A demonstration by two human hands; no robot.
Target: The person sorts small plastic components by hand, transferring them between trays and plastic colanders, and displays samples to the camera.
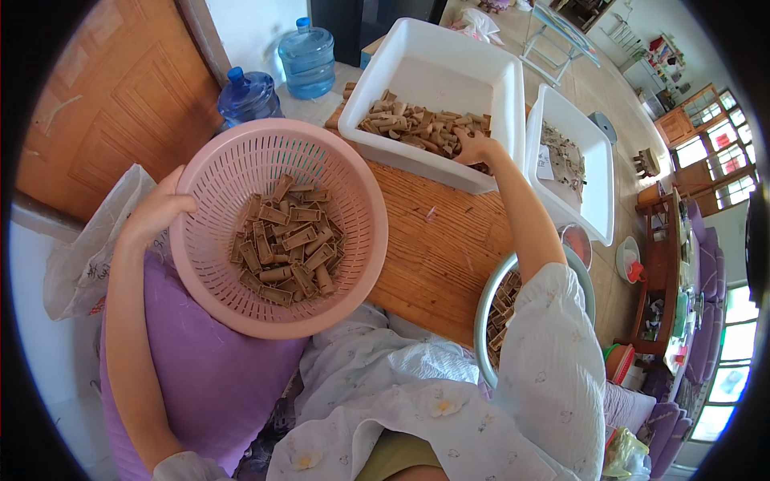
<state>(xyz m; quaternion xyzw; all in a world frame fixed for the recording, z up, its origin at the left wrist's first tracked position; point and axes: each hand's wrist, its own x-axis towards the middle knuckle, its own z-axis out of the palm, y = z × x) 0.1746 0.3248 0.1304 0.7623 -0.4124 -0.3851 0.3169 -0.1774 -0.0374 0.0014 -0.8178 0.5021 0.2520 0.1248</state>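
**At nine o'clock, a part-filled basket [281, 325]; at one, a near tub [457, 80] with plenty left**

From the centre toward four o'clock runs the one wooden tabletop [433, 260]. Two white tubs stand beyond: the near tub on its edge at one o'clock, and a far tub [561, 112] just beside it at two, with grey-brown scraps [565, 164] and one pale tag [545, 163]. The basket, pink and slotted, is the only one, as is the grey-green bowl [481, 321] at four o'clock, half hidden by the right sleeve [553, 337]. Two blue jugs [307, 64] sit around eleven.

Two hands are at work. At nine, the left hand [160, 210] has its grip closed over the basket's rim, thumb on top. At one, the right hand [477, 147] reaches into the near tub, fingers bent among the parts; whether its grip has caught one, I cannot tell.

Smallest are the brown parts [301, 236], lying in basket, near tub and bowl: dozens, overlapping too much to count exactly. Work looks partway along: the basket's bottom is covered, its upper wall bare, and a broad pile remains in the near tub. Whether the bowl's share is finished or waiting is unclear.
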